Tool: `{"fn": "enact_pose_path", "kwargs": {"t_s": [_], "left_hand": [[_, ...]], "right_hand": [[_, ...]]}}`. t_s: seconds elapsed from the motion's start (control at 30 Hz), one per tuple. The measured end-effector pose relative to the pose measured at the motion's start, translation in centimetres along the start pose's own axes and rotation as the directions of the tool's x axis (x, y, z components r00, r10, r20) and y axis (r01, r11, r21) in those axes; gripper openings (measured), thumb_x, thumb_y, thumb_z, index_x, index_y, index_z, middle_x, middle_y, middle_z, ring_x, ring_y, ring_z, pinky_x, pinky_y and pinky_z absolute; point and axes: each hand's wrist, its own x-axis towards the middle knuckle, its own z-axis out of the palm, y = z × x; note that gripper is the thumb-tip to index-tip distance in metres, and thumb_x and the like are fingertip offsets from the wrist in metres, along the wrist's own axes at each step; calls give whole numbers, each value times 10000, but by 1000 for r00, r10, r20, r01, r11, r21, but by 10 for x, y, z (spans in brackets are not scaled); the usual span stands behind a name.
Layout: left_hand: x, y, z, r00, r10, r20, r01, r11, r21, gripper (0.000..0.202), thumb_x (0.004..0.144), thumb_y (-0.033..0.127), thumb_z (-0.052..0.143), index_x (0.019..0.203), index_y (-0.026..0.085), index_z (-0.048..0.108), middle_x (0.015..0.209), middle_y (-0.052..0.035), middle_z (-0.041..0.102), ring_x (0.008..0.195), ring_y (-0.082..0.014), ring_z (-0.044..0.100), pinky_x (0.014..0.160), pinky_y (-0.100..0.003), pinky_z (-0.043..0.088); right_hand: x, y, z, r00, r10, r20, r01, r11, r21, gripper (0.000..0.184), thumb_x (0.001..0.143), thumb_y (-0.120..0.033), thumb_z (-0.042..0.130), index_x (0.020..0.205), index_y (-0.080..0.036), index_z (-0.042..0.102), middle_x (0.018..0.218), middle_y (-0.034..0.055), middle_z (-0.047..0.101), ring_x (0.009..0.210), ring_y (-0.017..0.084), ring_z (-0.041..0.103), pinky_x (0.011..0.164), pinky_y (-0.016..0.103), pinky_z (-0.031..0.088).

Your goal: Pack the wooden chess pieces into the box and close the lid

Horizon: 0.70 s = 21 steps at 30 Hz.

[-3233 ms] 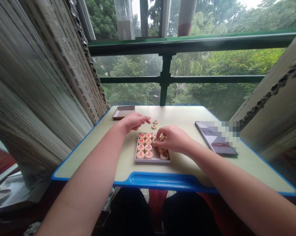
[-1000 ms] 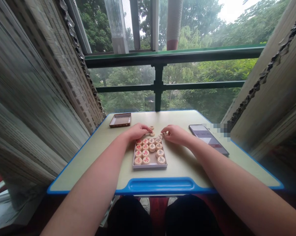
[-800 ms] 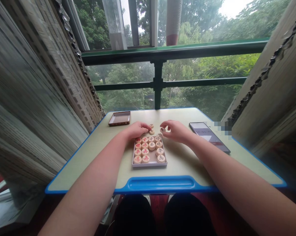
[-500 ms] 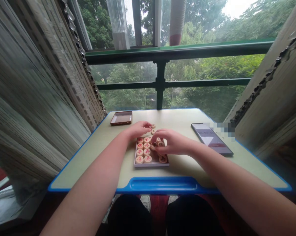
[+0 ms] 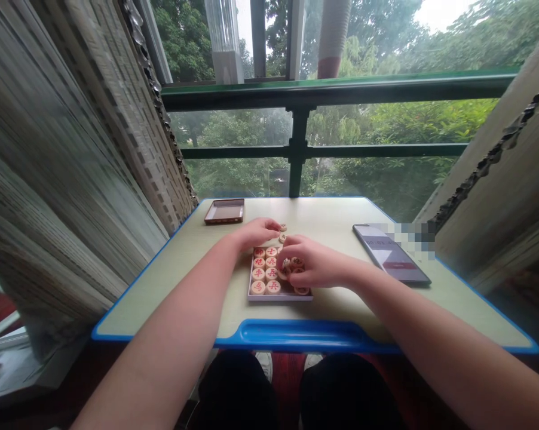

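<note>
A shallow box (image 5: 250, 280) on the table holds several round wooden Chinese chess pieces with red characters, such as the piece (image 5: 273, 288) in its near row. My right hand (image 5: 312, 263) is over the box's right half, thumb and fingers closed around a chess piece (image 5: 286, 264) low in the box. It hides part of the right columns. My left hand (image 5: 259, 232) is just past the box's far edge, thumb and fingers slightly apart. Its fingertips are beside two loose chess pieces, the farther piece (image 5: 282, 227) and the nearer piece (image 5: 282, 237); whether they touch is unclear.
A brown box lid (image 5: 224, 211) lies open side up at the table's far left. On the right is a phone (image 5: 390, 257). The pale table (image 5: 180, 269) has a blue rim with a molded tray (image 5: 299, 333) in front. Curtains flank a green-railed window.
My right hand has moved slightly nearer and lower over the box's right side, covering more of the near right piece. My left hand stays by the loose pieces. The whole view has shifted slightly.
</note>
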Motion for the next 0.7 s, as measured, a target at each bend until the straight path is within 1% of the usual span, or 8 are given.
{"fn": "enact_pose_path", "kwargs": {"t_s": [0.13,0.33,0.47,0.57,0.7], "left_hand": [[0,0,0,1000,12,10,-12,1000,-12,380,652,256,624,1010,129,628,1088,-101,636,992,-204,561,858,-293,411],[-1,0,0,1000,-7,22,7,1000,-9,407,657,276,618,1037,129,618,1083,-100,634,986,-207,562,852,-303,415],[-3,3,0,999,-22,25,22,1000,13,401,672,275,602,1045,129,614,1085,-101,634,991,-214,561,851,-314,418],[-4,6,0,999,-34,24,33,999,42,388,691,261,580,1050,116,609,1089,-107,634,1001,-219,560,853,-313,421],[-4,8,1,1000,-20,16,19,999,49,369,692,243,581,1034,111,620,1101,-107,637,1000,-209,571,861,-288,426]], "right_hand": [[0,0,2,1000,-11,-22,10,1000,-21,161,662,-127,603,804,-172,664,909,55,523,906,187,515,789,297,441],[1,0,1,1000,-10,-4,10,999,-39,156,668,-131,610,786,-181,699,848,46,538,824,170,517,787,304,430],[0,-3,-1,996,-84,36,86,993,-82,129,690,-137,600,715,-178,719,731,28,525,739,146,496,788,301,417],[-2,-5,-1,990,-141,32,143,985,-96,146,684,-117,596,664,-177,727,698,26,524,709,136,485,772,292,412],[-4,-4,-2,989,-147,20,148,983,-110,173,672,-106,595,692,-189,745,686,28,538,687,133,479,743,281,409]]}}
